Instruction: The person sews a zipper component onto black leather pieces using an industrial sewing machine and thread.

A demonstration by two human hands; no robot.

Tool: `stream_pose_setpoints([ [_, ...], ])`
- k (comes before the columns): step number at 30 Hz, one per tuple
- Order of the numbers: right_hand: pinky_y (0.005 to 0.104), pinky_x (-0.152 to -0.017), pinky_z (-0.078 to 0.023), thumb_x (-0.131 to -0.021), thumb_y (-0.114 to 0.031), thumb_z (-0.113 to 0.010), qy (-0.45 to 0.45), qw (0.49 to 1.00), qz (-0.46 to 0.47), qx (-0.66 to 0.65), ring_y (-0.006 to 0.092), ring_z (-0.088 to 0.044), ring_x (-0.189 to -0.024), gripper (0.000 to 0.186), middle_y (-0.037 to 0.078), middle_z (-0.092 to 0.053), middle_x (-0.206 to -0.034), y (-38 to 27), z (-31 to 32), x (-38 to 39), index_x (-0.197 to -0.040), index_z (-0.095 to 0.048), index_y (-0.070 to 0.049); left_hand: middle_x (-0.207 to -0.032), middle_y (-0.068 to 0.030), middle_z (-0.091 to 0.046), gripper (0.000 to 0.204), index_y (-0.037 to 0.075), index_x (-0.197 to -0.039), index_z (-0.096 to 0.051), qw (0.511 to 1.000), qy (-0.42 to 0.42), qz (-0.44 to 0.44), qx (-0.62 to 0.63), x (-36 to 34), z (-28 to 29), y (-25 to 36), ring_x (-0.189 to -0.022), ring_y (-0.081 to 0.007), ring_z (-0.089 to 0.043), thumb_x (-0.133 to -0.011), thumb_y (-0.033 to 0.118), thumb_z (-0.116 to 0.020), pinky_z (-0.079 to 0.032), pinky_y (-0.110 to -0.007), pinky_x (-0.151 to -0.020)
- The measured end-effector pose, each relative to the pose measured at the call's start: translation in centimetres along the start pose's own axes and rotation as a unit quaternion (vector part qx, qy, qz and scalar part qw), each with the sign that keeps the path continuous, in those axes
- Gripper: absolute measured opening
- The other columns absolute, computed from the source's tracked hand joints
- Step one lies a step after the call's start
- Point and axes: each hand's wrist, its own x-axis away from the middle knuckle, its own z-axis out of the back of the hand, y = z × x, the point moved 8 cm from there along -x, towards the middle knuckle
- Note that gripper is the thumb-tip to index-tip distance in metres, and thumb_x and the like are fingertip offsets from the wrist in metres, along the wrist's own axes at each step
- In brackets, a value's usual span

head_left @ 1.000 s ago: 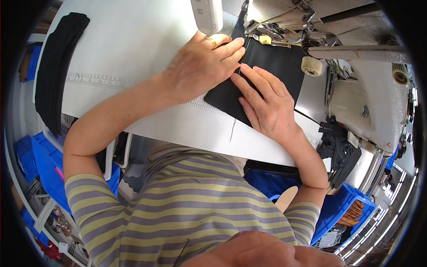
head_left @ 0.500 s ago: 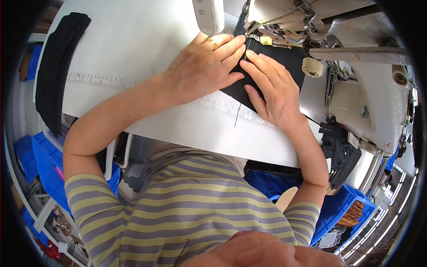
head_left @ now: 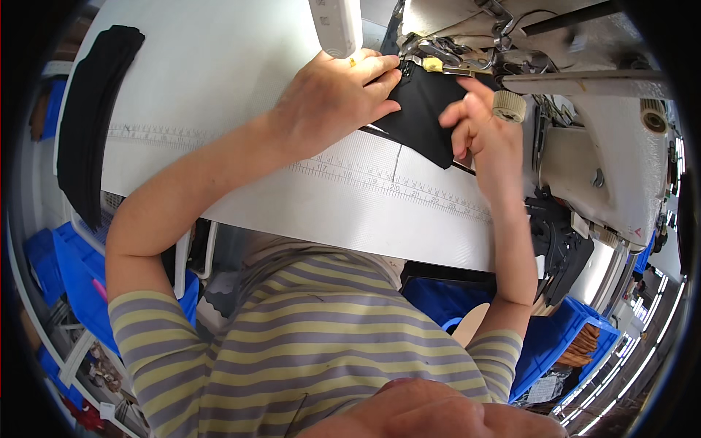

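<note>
A black fabric piece (head_left: 427, 113) lies under the needle area of a white sewing machine (head_left: 584, 193), its near corner pointing toward me. My left hand (head_left: 339, 98), wearing a gold-coloured ring, rests with its fingers stretched out. Its fingertips touch the left edge of the fabric, close beside the metal presser foot parts. Over the right side of the cloth, my right hand (head_left: 485, 131) is raised, slightly blurred, with fingers bent and apart. Nothing shows in it, and it is close to a ribbed round knob (head_left: 509, 106). A yellow piece (head_left: 433, 64) sits by the presser foot.
Printed ruler scales (head_left: 343, 171) cross the white table. A stack of black fabric strips (head_left: 98, 120) lies at its left. A white device (head_left: 336, 29) stands beyond my left hand. Black items (head_left: 558, 248) hang at the right. Blue bins (head_left: 544, 358) stand below.
My right hand has lifted off the fabric and moved right, its fingers bending. The fabric's near corner has shifted right and away from me. My left hand has stayed nearly in place.
</note>
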Motion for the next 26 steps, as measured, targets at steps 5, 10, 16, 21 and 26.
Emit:
stream_pose_setpoints([
  [5, 0.0220, -0.053, -0.044, -0.093, -0.016, -0.051, -0.175, 0.956, -0.024, -0.234, 0.0105, -0.056, -0.058, 0.023, 0.009, -0.067, -0.085, -0.2, -1.9, -3.4, -0.085, -0.064, 0.001, -0.111, -0.0041, -0.063, 0.037, 0.006, -0.109, -0.066, 1.000, -0.004, 0.013, 0.019, -0.2, -0.1, -0.4, -0.098, -0.0214, -0.063, -0.077, 0.024, -0.074, -0.047, -0.040, -0.095],
  [10, 0.0349, -0.088, -0.047, -0.083, -0.019, -0.070, 0.058, 0.716, 0.465, 0.517, 0.0235, -0.065, -0.099, 0.029, 0.006, -0.065, -0.116, -3.6, -4.9, 1.5, -0.111, -0.068, -0.012, -0.107, -0.0015, -0.065, 0.031, 0.008, -0.103, -0.068, 0.999, 0.026, -0.032, -0.016, -0.1, 0.4, 0.1, -0.091, -0.0151, -0.064, -0.083, 0.031, -0.068, -0.050, -0.032, -0.067],
  [16, 0.0355, -0.083, -0.049, -0.081, -0.020, -0.071, 0.081, 0.720, 0.483, 0.492, 0.0240, -0.064, -0.099, 0.031, 0.002, -0.066, -0.110, -3.9, -4.8, 1.1, -0.111, -0.067, -0.012, -0.115, -0.0045, -0.064, 0.035, 0.010, -0.110, -0.067, 1.000, -0.004, -0.007, 0.013, 0.2, 0.0, -0.4, -0.100, -0.0210, -0.064, -0.078, 0.021, -0.074, -0.054, -0.033, -0.080],
  [21, 0.0355, -0.083, -0.050, -0.082, -0.018, -0.070, 0.077, 0.738, 0.466, 0.482, 0.0249, -0.063, -0.091, 0.030, 0.002, -0.066, -0.109, -3.7, -4.3, 0.5, -0.111, -0.068, -0.012, -0.115, -0.0021, -0.064, 0.035, 0.011, -0.112, -0.066, 0.999, -0.010, 0.012, 0.028, -0.2, 0.0, -0.8, -0.098, -0.0221, -0.065, -0.080, 0.021, -0.073, -0.055, -0.032, -0.078],
  [26, 0.0342, -0.087, -0.048, -0.084, -0.018, -0.068, 0.073, 0.737, 0.405, 0.536, 0.0258, -0.060, -0.099, 0.033, 0.006, -0.064, -0.122, -3.5, -3.8, 0.5, -0.116, -0.067, -0.014, -0.117, -0.0013, -0.063, 0.034, 0.011, -0.114, -0.066, 1.000, -0.013, 0.017, 0.023, -0.5, 0.0, -1.0, -0.096, -0.0224, -0.065, -0.082, 0.021, -0.071, -0.056, -0.032, -0.082],
])
